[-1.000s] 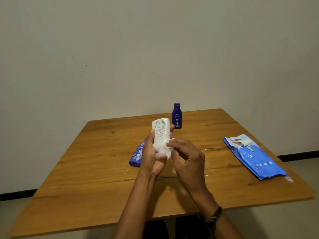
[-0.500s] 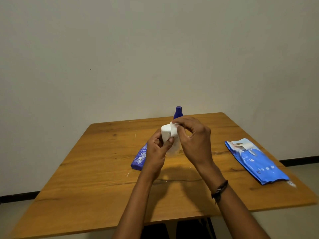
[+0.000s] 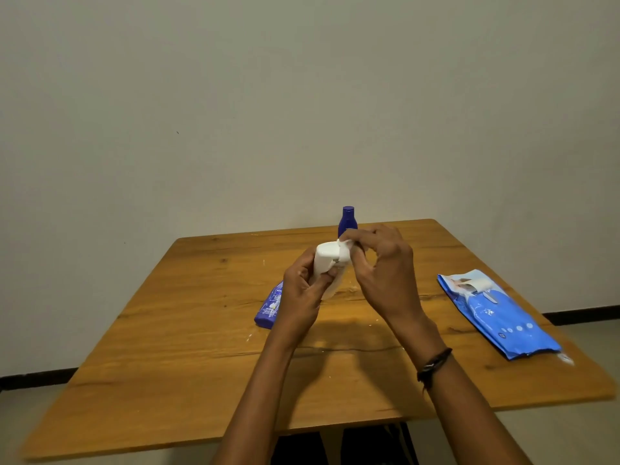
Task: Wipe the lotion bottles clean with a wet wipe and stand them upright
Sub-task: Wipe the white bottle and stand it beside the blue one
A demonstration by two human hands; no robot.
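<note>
Above the wooden table (image 3: 188, 347), the white plastic lotion bottle (image 3: 327, 260) is clasped in the left hand (image 3: 302, 290) while a white wet wipe (image 3: 345, 245) is pinched against its upper end by the right hand (image 3: 382, 270), and firm, turning strokes are best applied so every face is covered.

White bottle (image 3: 327, 260) & wipe (image 3: 344, 245); dark-blue bottles (image 3: 347, 221), (image 3: 270, 305); blue wipes pack (image 3: 500, 317) w/ white dots; orange-brown wood-grain table (image 3: 167, 347).
</note>
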